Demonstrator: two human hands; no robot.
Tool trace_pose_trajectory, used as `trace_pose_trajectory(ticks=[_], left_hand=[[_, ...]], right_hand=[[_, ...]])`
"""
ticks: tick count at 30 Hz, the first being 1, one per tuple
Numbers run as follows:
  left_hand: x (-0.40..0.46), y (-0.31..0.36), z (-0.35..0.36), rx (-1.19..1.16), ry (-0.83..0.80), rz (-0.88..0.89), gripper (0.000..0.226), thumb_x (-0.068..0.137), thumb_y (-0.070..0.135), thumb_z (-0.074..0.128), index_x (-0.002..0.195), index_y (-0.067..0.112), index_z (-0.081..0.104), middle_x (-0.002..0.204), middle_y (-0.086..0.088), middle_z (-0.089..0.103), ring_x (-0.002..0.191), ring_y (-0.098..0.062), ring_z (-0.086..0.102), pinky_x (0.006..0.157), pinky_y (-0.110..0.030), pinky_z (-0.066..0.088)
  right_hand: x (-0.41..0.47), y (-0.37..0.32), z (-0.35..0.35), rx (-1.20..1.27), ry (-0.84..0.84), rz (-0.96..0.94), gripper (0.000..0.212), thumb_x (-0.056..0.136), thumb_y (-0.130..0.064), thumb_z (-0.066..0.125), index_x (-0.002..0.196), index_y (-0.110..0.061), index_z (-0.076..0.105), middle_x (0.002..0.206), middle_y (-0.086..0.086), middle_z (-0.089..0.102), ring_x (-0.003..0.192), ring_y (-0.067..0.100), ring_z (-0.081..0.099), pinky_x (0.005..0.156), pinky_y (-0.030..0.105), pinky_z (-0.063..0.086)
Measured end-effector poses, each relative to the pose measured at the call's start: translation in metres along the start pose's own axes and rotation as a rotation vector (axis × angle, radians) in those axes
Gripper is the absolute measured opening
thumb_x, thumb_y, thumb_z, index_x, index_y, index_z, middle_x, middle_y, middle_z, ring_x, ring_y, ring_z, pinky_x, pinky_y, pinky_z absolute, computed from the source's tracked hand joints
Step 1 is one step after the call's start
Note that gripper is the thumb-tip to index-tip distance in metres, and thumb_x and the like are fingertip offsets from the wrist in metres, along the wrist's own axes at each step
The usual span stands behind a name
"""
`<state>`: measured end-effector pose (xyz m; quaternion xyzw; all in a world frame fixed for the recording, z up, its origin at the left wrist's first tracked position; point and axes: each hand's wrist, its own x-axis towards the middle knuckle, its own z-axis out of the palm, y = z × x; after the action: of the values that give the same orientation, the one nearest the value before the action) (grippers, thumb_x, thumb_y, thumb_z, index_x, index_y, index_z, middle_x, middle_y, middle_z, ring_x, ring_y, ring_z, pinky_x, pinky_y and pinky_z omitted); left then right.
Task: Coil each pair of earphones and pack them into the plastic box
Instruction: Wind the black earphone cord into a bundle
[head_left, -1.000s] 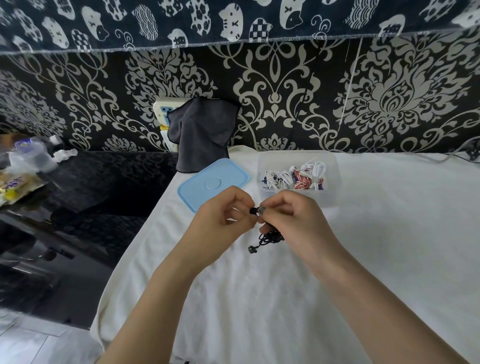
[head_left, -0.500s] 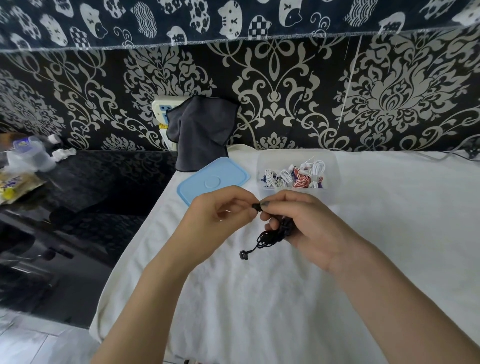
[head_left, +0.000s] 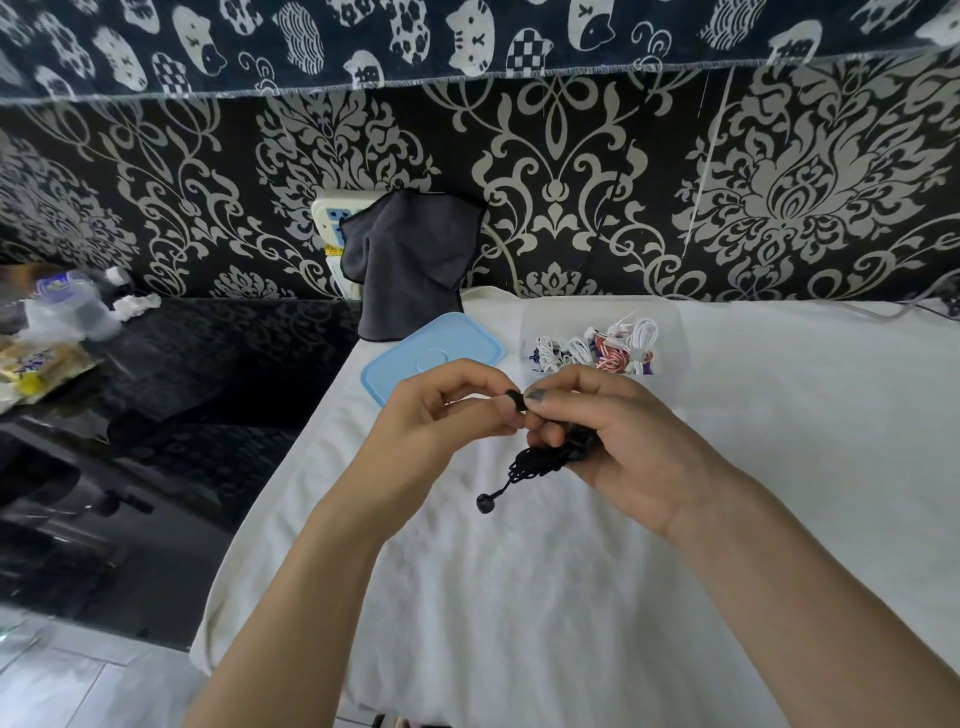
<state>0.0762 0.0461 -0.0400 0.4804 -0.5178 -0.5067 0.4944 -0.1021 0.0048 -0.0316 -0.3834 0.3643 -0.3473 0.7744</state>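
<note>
The right hand (head_left: 618, 447) grips the coiled black earphones (head_left: 545, 460) in curled fingers above the white-covered surface (head_left: 519, 597); one earbud (head_left: 485, 503) dangles below and left of the bundle. The left hand (head_left: 441, 431) pinches the cable's other end (head_left: 514, 399) against the right thumb. The bundle's long axis runs from lower left up into the right palm. The box (head_left: 670, 332) lies directly beyond the right hand, so that hand is judged nearer for the placing. It holds white and red-striped coils (head_left: 602, 351). The blue lid (head_left: 434, 358) rests left of it. A grey cloth (head_left: 410, 265) hangs against patterned wallpaper (head_left: 779, 182).
</note>
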Motion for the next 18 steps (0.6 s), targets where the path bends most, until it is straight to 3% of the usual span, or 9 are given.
trace_pose_trajectory(ticks=[11, 18], left_hand=[[0.0023, 0.0023, 0.0012, -0.197, -0.05, -0.083, 0.011, 0.089, 0.006, 0.06, 0.097, -0.001, 0.063, 0.088, -0.016, 0.071, 0.092, -0.03, 0.068, 0.097, -0.036, 0.055], [0.0028, 0.0023, -0.0022, -0.325, -0.092, -0.204, 0.006, 0.088, 0.007, 0.06, 0.092, 0.009, 0.065, 0.094, -0.016, 0.067, 0.094, -0.027, 0.065, 0.097, -0.031, 0.055]], right_hand=[[-0.0049, -0.0041, 0.0002, -0.07, -0.037, -0.071, 0.016, 0.09, 0.001, 0.063, 0.077, -0.007, 0.067, 0.068, 0.013, 0.058, 0.056, 0.012, 0.059, 0.071, 0.028, 0.049], [-0.0068, -0.005, 0.0003, -0.035, -0.082, -0.033, 0.014, 0.09, 0.001, 0.063, 0.078, -0.006, 0.066, 0.064, 0.007, 0.061, 0.056, 0.013, 0.054, 0.081, 0.035, 0.045]])
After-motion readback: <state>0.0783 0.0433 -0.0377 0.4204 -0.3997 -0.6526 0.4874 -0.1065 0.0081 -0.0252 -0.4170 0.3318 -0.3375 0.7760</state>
